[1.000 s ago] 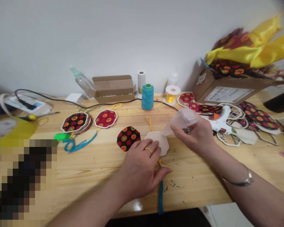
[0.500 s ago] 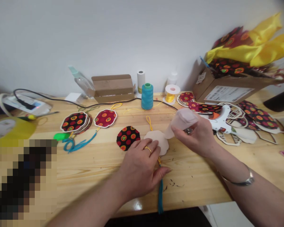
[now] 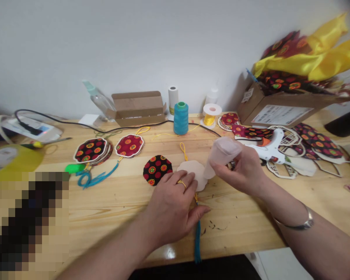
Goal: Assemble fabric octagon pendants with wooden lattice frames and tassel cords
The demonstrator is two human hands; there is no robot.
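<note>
A pale scalloped plaque (image 3: pixel 203 180) lies on the table, with a yellow cord loop (image 3: pixel 183 151) above it and a teal tassel (image 3: pixel 197 241) below. My left hand (image 3: pixel 175 202) rests on the plaque, fingers laid flat over its left part and thumb near the tassel's top. In my right hand (image 3: pixel 240 169) is a translucent white squeeze bottle (image 3: pixel 223 151), tilted with its lower end at the plaque's right edge. The fingers on its far side are partly hidden. Just left of the plaque is a round black floral fabric piece (image 3: pixel 157 170).
Finished-looking floral pendants (image 3: pixel 130 146) and a pendant stack (image 3: pixel 91 151) lie left. Behind stand a teal thread cone (image 3: pixel 181 119) and a yellow cord spool (image 3: pixel 210 120). A white glue gun (image 3: pixel 272 149) lies right on cut-out frames, before a fabric-filled carton (image 3: pixel 280 111).
The squeeze bottle and my right hand have shifted slightly down, along the plaque's right edge. My left hand stays on the plaque.
</note>
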